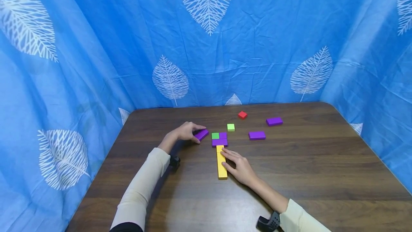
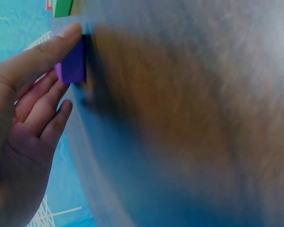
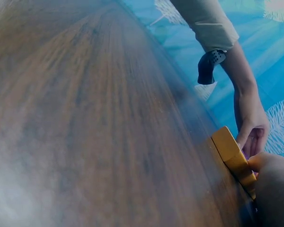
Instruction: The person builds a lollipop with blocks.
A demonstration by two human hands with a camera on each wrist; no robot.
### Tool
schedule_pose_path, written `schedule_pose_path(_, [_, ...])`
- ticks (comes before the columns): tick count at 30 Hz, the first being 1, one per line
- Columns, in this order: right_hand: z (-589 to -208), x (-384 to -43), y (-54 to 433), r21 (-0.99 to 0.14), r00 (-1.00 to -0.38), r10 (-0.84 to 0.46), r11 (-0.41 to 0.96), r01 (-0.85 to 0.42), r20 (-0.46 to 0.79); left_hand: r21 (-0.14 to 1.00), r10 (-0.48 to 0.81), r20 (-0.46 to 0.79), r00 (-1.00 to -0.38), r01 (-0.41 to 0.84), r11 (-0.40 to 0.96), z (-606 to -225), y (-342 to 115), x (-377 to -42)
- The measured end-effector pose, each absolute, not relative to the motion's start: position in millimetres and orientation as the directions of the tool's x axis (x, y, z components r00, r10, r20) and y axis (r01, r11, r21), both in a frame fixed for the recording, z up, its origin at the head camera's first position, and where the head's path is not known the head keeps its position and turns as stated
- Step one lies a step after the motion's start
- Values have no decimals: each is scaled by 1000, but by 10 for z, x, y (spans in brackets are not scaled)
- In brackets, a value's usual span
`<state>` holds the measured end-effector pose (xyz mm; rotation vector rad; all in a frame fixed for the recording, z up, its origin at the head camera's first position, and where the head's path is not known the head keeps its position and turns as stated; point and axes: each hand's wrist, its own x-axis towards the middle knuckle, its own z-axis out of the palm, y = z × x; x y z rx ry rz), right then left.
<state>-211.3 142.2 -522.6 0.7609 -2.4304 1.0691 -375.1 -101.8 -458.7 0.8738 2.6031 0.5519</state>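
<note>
In the head view my left hand (image 1: 186,131) pinches a purple rectangular block (image 1: 201,135) between thumb and fingers, left of the arrangement. The left wrist view shows the thumb along one side of this purple block (image 2: 73,67) and the fingers on the other. My right hand (image 1: 242,169) rests its fingertips and thumb along the right side of a column of yellow blocks (image 1: 221,169), its fingers fairly straight. Directly beyond the column lies a purple block (image 1: 219,142), with a green square block (image 1: 215,136) and a small purple block (image 1: 223,135) behind it.
Two loose purple blocks, one nearer (image 1: 257,135) and one farther (image 1: 274,121), lie to the right on the wooden table (image 1: 305,174). A light green block (image 1: 230,127) and a red block (image 1: 242,115) lie farther back. Blue leaf-print curtains (image 1: 257,46) surround the table.
</note>
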Motion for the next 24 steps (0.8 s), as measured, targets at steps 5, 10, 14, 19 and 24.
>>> schedule_pose_path(5, [-5240,-2104,1421,-549,-777,-325,565,-616,538,504,574,-17,-819,489,712,-4647,-962,-3646])
schedule_pose_path(10, [-5235,-2113,1418,-545,-770,-319,560,-624,554,524,479,63,-875,438,731,-4717,-875,-3540])
schedule_pose_path(14, [-5235,-2122,1415,-535,-763,-320,563,-630,562,489,443,75,-893,420,765,-4760,-829,-3496])
schedule_pose_path(19, [-5241,-2122,1414,-529,-763,-321,570,-629,561,431,456,80,-886,443,786,-4760,-808,-3473])
schedule_pose_path(24, [-5241,-2121,1414,-537,-766,-325,564,-628,555,460,498,62,-865,467,755,-4744,-857,-3472])
